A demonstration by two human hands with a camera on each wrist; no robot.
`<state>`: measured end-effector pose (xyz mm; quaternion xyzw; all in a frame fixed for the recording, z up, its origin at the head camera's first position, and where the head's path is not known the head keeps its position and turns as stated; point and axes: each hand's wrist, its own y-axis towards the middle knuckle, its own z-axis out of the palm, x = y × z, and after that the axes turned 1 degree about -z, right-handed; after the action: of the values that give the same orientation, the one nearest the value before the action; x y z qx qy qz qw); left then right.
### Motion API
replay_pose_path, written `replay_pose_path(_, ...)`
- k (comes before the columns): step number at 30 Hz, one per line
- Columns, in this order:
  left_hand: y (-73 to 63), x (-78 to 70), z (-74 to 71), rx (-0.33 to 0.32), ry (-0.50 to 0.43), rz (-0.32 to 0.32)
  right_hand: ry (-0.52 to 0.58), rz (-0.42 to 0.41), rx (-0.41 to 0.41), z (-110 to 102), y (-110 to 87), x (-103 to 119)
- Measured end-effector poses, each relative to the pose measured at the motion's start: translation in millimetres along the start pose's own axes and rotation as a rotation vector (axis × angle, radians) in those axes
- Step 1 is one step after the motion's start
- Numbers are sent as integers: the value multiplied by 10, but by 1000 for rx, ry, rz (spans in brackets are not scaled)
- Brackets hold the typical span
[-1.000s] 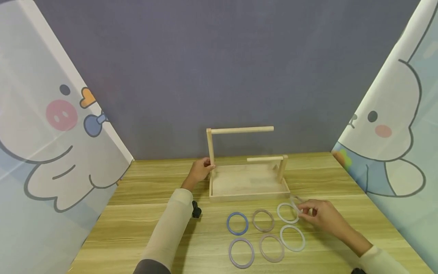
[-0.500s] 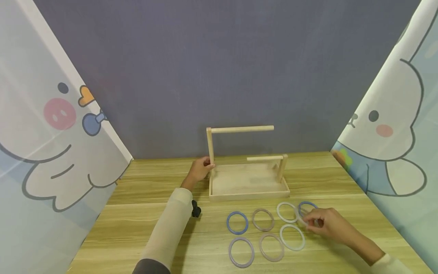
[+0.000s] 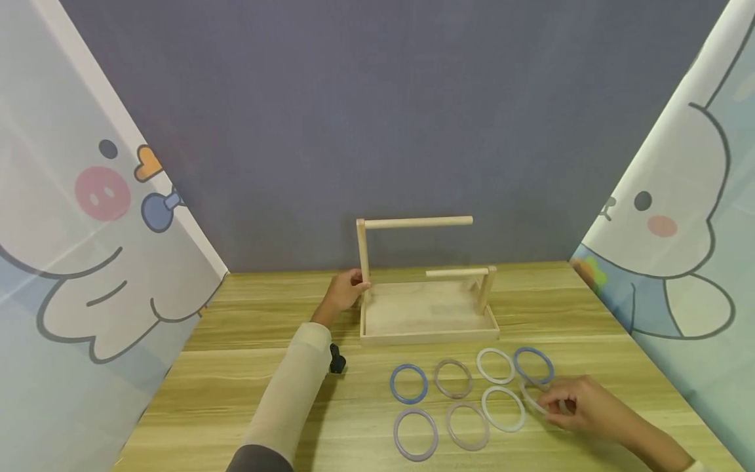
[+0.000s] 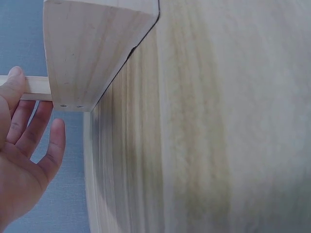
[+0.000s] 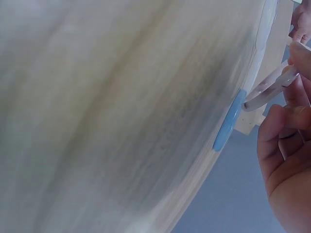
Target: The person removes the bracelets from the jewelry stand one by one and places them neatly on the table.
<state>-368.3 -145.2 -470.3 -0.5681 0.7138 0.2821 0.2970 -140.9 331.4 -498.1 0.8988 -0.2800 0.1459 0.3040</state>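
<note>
My left hand (image 3: pixel 342 292) holds the tall left post (image 3: pixel 363 252) of a wooden rack, thumb in front. The rack has a shallow tray (image 3: pixel 421 311) and two horizontal dowels at different heights. In the left wrist view, the thumb and fingers pinch the post (image 4: pixel 38 86) just above the tray's end. My right hand (image 3: pixel 590 406) pinches a pale translucent bangle (image 3: pixel 533 402) by its edge, tilted low over the table. Behind it lies a blue bangle (image 3: pixel 552 368). The right wrist view shows the held bangle (image 5: pixel 265 99) between thumb and fingers; its contact with the table is unclear.
Left of the right hand lie two white bangles (image 3: pixel 478 362), a brownish one (image 3: pixel 436 378), a pinkish one (image 3: pixel 447 423), another blue one (image 3: pixel 391 383) and a lavender one (image 3: pixel 394 432). A grey panel (image 3: pixel 377 131) stands behind the table, with printed panels at both sides.
My right hand has moved right and nearer the front with the pale bangle, uncovering the blue bangle that it hid. My left hand stays on the post.
</note>
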Motion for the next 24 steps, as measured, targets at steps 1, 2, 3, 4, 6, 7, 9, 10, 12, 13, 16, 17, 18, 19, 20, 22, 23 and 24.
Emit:
replay_pose_path(1, 1, 3, 2, 1, -1, -1, 8, -1, 1, -1, -15, 2)
replay_pose_path(2, 4, 8, 5, 1, -6, -1, 16, 1, 4, -2, -29, 2)
replay_pose_path(3, 4, 12, 7, 2, -9, -2, 26, 3, 8, -2, -42, 3)
replay_pose_path(4, 6, 19, 9, 2, -11, -2, 32, 6, 13, -2, -52, 5)
replay_pose_path(6, 11, 30, 12, 2, -13, -1, 41, 12, 22, 0, -67, 8)
replay_pose_path(7, 12, 36, 15, 1, -11, -1, 50, 15, 27, 2, -74, 11)
replay_pose_path(9, 16, 43, 18, 2, -12, 1, 52, 19, 35, 6, -81, 16)
replay_pose_path(10, 18, 50, 20, 3, -13, 3, 55, 21, 39, 9, -83, 19)
replay_pose_path(12, 15, 52, 20, 3, -14, 5, 65, 22, 50, 14, -87, 22)
replay_pose_path(13, 14, 52, 21, 4, -13, 7, 66, 19, 54, 17, -87, 24)
replay_pose_path(16, 9, 51, 18, 1, -10, 7, 90, 17, 81, 19, -87, 21)
replay_pose_path(17, 7, 46, 16, 1, -7, 6, 98, 18, 92, 18, -87, 18)
replay_pose_path(18, 8, 45, 15, 1, -4, 4, 112, 22, 105, 14, -87, 14)
replay_pose_path(19, 9, 43, 13, 3, -1, 5, 122, 27, 117, 12, -87, 10)
replay_pose_path(20, 9, 40, 11, 5, 3, 4, 134, 32, 130, 7, -88, 5)
replay_pose_path(22, 15, 29, 3, 10, 6, 0, 136, 46, 149, 1, -89, -3)
replay_pose_path(23, 17, 22, 0, 12, 9, -1, 132, 54, 155, -1, -91, -7)
replay_pose_path(24, 21, 18, -3, 15, 14, -1, 125, 65, 163, -3, -92, -9)
